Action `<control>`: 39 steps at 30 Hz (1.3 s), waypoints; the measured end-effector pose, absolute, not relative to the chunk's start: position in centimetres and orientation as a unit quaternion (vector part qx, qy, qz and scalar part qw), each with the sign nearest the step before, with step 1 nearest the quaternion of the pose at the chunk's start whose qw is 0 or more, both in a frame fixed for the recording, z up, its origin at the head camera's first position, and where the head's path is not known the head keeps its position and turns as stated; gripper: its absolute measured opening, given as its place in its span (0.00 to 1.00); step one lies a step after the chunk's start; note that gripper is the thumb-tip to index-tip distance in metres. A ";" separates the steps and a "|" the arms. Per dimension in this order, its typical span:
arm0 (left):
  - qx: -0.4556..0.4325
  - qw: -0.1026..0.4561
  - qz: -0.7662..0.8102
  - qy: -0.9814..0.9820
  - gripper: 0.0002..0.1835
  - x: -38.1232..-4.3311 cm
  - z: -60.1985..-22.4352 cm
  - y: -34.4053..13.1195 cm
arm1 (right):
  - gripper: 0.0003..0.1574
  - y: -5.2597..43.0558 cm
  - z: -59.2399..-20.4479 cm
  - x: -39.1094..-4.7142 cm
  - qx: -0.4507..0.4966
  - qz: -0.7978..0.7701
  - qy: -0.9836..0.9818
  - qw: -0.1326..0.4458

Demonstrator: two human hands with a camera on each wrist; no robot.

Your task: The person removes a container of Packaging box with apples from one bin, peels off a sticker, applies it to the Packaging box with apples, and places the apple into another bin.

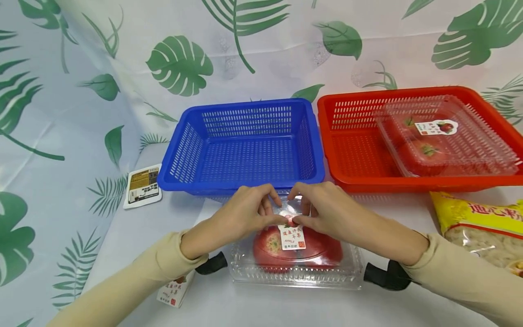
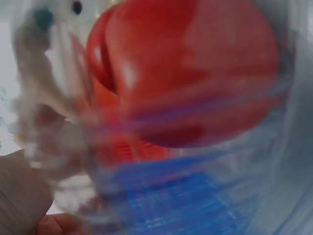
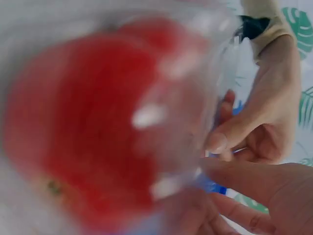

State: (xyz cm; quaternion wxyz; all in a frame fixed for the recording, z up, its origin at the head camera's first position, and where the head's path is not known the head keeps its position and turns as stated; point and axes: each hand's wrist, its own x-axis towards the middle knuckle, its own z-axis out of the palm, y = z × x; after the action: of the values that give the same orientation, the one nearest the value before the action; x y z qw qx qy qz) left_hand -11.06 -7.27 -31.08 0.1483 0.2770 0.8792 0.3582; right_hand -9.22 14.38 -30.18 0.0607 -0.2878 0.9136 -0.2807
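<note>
In the head view a clear plastic box (image 1: 339, 274) holding red apples (image 1: 271, 247) lies on the table. A white label (image 1: 292, 237) with red print and an apple picture sits on its lid. My left hand (image 1: 249, 211) and right hand (image 1: 327, 206) meet over the label's far end, both thumbs on it, fingers bent towards the lid's far side. Whether the fingertips pinch the label or touch the lid is partly hidden. Blurred apples (image 3: 93, 127) fill the right wrist view, with both thumb tips close together beside them.
Behind the box stand a blue basket (image 1: 241, 186) and a red basket (image 1: 347, 175), the latter with another labelled apple box (image 1: 445, 136). A yellow pasta bag (image 1: 486, 222) lies right, a white packet (image 1: 143, 186) left. More labels (image 1: 173, 293) lie under the left forearm.
</note>
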 end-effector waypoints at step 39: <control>0.562 0.008 0.119 0.819 0.33 -5.8 -33.0 -11.7 | 0.31 19.0 -34.2 -3.9 -0.454 -0.228 0.860 -0.057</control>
State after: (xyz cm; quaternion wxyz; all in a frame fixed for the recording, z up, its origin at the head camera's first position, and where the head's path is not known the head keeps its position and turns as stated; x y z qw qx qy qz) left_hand -5.80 -11.69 -32.97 0.0079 0.5620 0.8186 0.1186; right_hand -3.91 19.03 -34.21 -0.0570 -0.4537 0.8596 -0.2280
